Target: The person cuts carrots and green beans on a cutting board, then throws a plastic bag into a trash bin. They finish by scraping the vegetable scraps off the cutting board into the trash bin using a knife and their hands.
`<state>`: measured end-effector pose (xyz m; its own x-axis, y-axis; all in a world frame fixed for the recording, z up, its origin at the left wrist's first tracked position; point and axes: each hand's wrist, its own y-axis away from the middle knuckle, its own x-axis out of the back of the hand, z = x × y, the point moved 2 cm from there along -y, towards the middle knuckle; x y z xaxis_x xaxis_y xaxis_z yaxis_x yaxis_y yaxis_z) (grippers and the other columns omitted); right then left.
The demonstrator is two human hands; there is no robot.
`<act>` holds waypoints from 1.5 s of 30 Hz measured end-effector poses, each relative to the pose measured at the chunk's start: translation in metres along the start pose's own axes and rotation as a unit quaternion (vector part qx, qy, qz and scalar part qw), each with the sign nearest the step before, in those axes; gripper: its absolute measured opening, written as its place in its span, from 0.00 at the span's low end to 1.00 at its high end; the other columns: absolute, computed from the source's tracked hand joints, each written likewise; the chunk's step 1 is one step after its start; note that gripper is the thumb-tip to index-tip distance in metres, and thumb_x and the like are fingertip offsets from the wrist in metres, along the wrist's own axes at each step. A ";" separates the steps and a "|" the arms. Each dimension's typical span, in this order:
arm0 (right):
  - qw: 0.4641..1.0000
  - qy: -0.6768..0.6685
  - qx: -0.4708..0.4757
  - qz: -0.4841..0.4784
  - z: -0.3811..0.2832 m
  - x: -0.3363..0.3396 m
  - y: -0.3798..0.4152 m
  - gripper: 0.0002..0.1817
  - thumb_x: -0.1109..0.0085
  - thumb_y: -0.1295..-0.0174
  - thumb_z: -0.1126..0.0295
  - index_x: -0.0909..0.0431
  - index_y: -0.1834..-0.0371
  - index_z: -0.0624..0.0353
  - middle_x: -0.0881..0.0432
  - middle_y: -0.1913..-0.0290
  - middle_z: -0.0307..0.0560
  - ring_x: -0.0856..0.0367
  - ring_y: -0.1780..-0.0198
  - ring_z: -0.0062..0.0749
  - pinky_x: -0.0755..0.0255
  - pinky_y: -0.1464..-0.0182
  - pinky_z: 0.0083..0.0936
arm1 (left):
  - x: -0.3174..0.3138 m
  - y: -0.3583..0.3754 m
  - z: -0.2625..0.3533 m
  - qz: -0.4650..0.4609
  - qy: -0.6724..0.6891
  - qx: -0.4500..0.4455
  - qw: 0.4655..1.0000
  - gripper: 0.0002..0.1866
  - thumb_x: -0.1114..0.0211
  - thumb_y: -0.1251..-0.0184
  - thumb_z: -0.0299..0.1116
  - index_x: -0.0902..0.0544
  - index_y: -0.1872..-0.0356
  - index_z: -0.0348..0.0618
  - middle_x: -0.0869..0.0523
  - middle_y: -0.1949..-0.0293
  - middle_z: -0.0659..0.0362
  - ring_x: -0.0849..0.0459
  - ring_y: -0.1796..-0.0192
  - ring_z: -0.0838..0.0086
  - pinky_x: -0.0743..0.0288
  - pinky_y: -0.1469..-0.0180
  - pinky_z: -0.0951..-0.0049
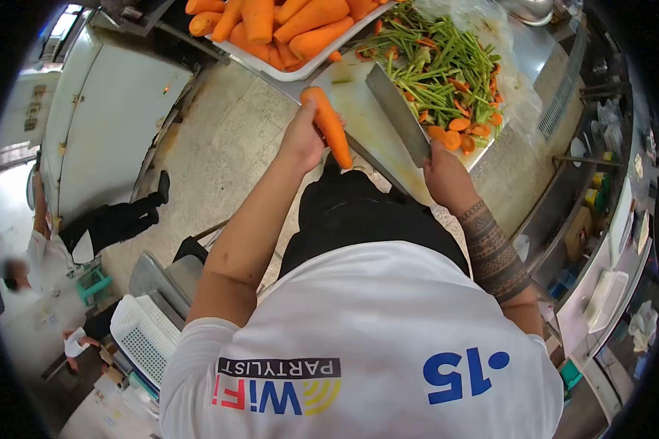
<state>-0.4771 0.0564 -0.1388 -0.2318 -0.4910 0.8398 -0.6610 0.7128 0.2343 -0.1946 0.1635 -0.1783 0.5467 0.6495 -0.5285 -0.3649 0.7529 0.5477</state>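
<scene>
My left hand (302, 139) is closed around a whole peeled carrot (331, 132), held in the air just off the near left edge of the cutting board (355, 110). With my right hand (447, 175) I grip a cleaver (397, 113); its handle is mostly hidden in my fist. The wide blade stands on edge over the board, pointing away from me. Right beside the blade lies a heap of cut green stalks (447, 69) mixed with carrot slices (458, 132). Several round slices sit at the heap's near end, close to my right hand.
A white tray (293, 73) piled with whole carrots (271, 25) stands beyond my left hand. Clear plastic (516, 80) lies behind the heap. Shelves (586, 212) run along the right. At far left are another person (44, 256), a green stool (94, 285) and a white basket (145, 338).
</scene>
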 end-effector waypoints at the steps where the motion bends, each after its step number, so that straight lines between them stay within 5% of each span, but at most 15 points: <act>1: 1.000 0.001 0.003 0.007 0.002 -0.001 0.000 0.11 0.46 0.31 0.71 0.32 0.51 0.66 0.16 0.67 0.70 0.15 0.61 0.67 0.22 0.56 0.58 | -0.007 -0.003 -0.002 -0.008 -0.086 0.003 0.996 0.20 0.37 0.21 0.43 0.23 0.41 0.37 0.15 0.50 0.52 0.14 0.49 0.62 0.22 0.44 0.55; 3: 1.000 0.005 0.008 0.017 0.001 -0.006 0.002 0.11 0.47 0.32 0.73 0.32 0.51 0.67 0.16 0.67 0.70 0.14 0.61 0.66 0.22 0.56 0.57 | -0.017 -0.003 -0.007 -0.016 -0.341 -0.020 0.940 0.23 0.32 0.26 0.43 0.23 0.43 0.35 0.14 0.51 0.48 0.13 0.49 0.57 0.20 0.45 0.54; 5: 1.000 0.021 0.005 0.009 -0.007 -0.003 0.007 0.10 0.50 0.33 0.73 0.32 0.52 0.67 0.15 0.67 0.69 0.14 0.62 0.65 0.21 0.58 0.57 | -0.019 0.006 -0.010 -0.011 -0.641 -0.074 0.764 0.27 0.27 0.33 0.44 0.23 0.44 0.32 0.13 0.51 0.43 0.12 0.48 0.51 0.19 0.46 0.53; 6: 1.000 0.031 0.002 0.005 -0.010 -0.002 0.008 0.10 0.50 0.33 0.73 0.32 0.52 0.67 0.15 0.67 0.68 0.14 0.62 0.65 0.21 0.58 0.57 | -0.022 0.006 -0.013 -0.001 -0.720 -0.048 0.692 0.29 0.24 0.38 0.42 0.24 0.46 0.30 0.14 0.48 0.37 0.13 0.44 0.47 0.20 0.44 0.52; 9: 0.999 0.040 0.001 -0.005 -0.008 -0.005 0.014 0.09 0.50 0.31 0.72 0.33 0.52 0.64 0.15 0.68 0.67 0.14 0.62 0.65 0.22 0.58 0.57 | -0.024 0.008 -0.030 0.011 -0.778 -0.064 0.625 0.24 0.26 0.36 0.40 0.23 0.50 0.32 0.14 0.49 0.36 0.14 0.44 0.44 0.20 0.42 0.50; 18: 0.997 0.051 0.044 -0.045 -0.045 0.020 0.024 0.10 0.50 0.32 0.73 0.32 0.50 0.64 0.15 0.69 0.63 0.13 0.65 0.61 0.20 0.61 0.53 | -0.029 0.014 -0.043 0.021 -0.807 -0.190 0.558 0.10 0.39 0.34 0.27 0.21 0.56 0.32 0.14 0.56 0.41 0.13 0.51 0.43 0.19 0.46 0.48; 30: 0.991 0.076 0.070 -0.079 -0.052 -0.011 -0.002 0.12 0.48 0.33 0.75 0.32 0.49 0.67 0.14 0.66 0.64 0.12 0.62 0.60 0.19 0.60 0.51 | -0.022 0.011 -0.055 0.031 -0.851 -0.258 0.456 0.10 0.39 0.33 0.29 0.23 0.55 0.36 0.14 0.58 0.46 0.13 0.53 0.49 0.20 0.48 0.49; 33: 0.994 0.059 0.040 -0.081 -0.047 -0.020 -0.013 0.12 0.48 0.33 0.75 0.32 0.49 0.67 0.14 0.64 0.65 0.12 0.61 0.61 0.19 0.58 0.52 | -0.019 0.012 -0.046 0.000 -0.814 -0.215 0.540 0.16 0.33 0.35 0.32 0.22 0.50 0.35 0.14 0.54 0.44 0.13 0.50 0.48 0.22 0.44 0.47; 36: 0.997 0.039 0.013 -0.059 -0.035 -0.015 -0.010 0.12 0.48 0.33 0.74 0.31 0.48 0.67 0.14 0.63 0.65 0.13 0.59 0.62 0.20 0.56 0.54 | -0.014 0.022 -0.026 -0.059 -0.671 -0.214 0.708 0.27 0.24 0.38 0.35 0.23 0.41 0.35 0.13 0.49 0.43 0.14 0.44 0.48 0.22 0.40 0.51; 39: 1.000 0.023 0.015 0.003 -0.007 -0.011 -0.009 0.15 0.48 0.32 0.73 0.31 0.46 0.68 0.14 0.62 0.67 0.14 0.57 0.64 0.21 0.54 0.55 | -0.015 0.035 -0.001 -0.076 -0.573 -0.162 0.800 0.34 0.20 0.40 0.36 0.25 0.35 0.35 0.13 0.46 0.43 0.15 0.39 0.53 0.23 0.37 0.58; 45: 0.999 0.010 -0.029 0.014 -0.009 -0.004 -0.005 0.15 0.48 0.32 0.72 0.31 0.46 0.66 0.16 0.63 0.70 0.16 0.58 0.68 0.23 0.55 0.57 | -0.017 0.031 0.043 -0.115 -0.439 -0.167 0.876 0.32 0.21 0.38 0.33 0.25 0.35 0.36 0.15 0.45 0.53 0.16 0.42 0.66 0.23 0.37 0.64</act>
<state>-0.4665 0.0596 -0.1384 -0.2351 -0.4609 0.8557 -0.6112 0.7547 0.2386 -0.1823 0.1712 -0.1247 0.9497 0.2552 0.1817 -0.2891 0.9374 0.1944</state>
